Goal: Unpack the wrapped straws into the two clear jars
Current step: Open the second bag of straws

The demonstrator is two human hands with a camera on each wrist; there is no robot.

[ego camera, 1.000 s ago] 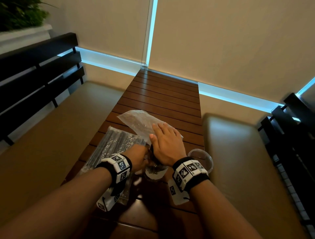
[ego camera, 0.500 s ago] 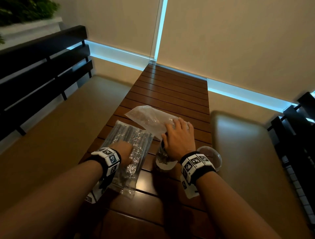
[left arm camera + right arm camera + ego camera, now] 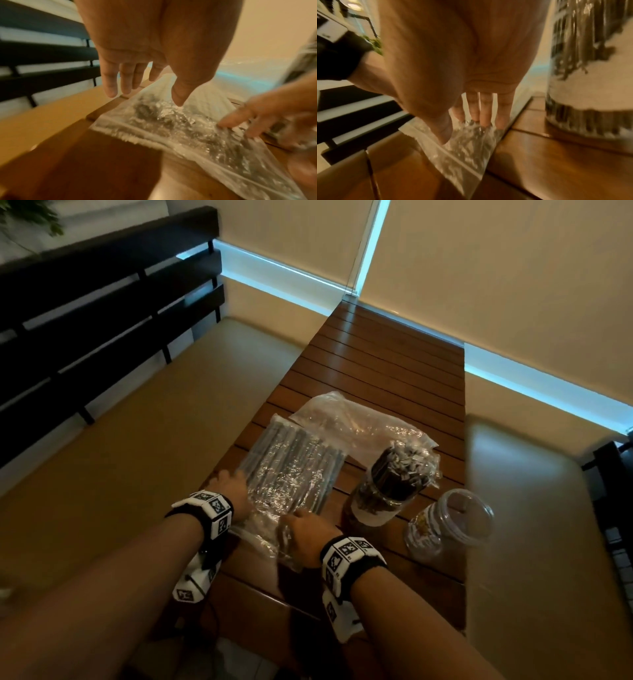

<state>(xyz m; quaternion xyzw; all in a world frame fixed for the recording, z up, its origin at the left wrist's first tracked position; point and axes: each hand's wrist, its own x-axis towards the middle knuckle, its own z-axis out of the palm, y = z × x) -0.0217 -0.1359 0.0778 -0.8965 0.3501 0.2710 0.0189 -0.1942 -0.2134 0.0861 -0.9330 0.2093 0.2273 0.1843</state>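
Head view: both open grips, left hand (image 3: 228, 487) and right hand (image 3: 308, 534), rest on straw pack (image 3: 291, 470).

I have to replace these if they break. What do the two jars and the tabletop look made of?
Filled jar and empty jar: clear and glossy, glass or hard plastic; cannot tell which. Tabletop: slatted reddish-brown wood, or a wood-look finish, with a sheen.

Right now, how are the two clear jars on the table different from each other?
The nearer-middle jar is packed with dark wrapped straws sticking out of its mouth; the right-hand jar holds no straws that I can see. The full jar stands closer to the straw packet; the empty one sits nearer the table's right edge. Both are clear, upright and lidless.
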